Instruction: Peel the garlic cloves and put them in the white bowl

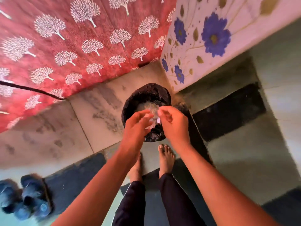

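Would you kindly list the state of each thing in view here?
Bin: open, black liner, pale scraps inside.
Left hand: over the bin, fingers relaxed, apparently empty.
Right hand: over the bin, fingers curled; any hold too blurred to tell.
Peels: loose between the hands.
Slippers: unworn, on the floor.

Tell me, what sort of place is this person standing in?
Probably a home, in a floor corner by a doorway. A red tree-print curtain hangs beside a flowered wall, slippers lie on the tiled floor, and a bag-lined bin stands below the hands.
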A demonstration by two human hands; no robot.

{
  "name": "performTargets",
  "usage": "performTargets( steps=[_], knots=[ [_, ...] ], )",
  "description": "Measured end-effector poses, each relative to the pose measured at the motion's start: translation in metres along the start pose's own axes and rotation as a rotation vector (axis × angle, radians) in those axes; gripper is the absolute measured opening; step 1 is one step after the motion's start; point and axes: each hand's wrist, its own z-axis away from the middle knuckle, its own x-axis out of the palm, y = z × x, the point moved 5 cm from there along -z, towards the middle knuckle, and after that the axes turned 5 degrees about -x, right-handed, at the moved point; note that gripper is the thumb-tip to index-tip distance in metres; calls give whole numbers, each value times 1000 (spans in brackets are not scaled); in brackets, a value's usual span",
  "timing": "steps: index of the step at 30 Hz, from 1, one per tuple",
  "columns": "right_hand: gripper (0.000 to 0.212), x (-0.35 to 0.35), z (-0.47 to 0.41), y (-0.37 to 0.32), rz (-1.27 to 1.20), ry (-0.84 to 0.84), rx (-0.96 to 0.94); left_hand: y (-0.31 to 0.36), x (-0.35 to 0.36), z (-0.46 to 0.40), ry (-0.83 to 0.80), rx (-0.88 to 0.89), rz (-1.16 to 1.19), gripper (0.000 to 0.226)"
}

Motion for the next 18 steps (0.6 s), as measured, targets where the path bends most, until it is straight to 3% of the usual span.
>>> performTargets(
  steps=[6, 10, 13, 18],
  knots=[
    [12, -154, 110, -160, -130, 246, -5, 88, 41, 187, -156, 126, -199, 17],
    [11, -253, 188, -231, -141, 445, -45, 127, 82, 292, -284, 222, -273, 21],
    [12, -320, 245, -252, -146, 624, -30, 136, 127, 357, -419, 270, -310, 16],
    [16, -413, 318, -224, -255, 914, 70, 122, 223, 428, -613, 348, -481, 18]
  ],
)
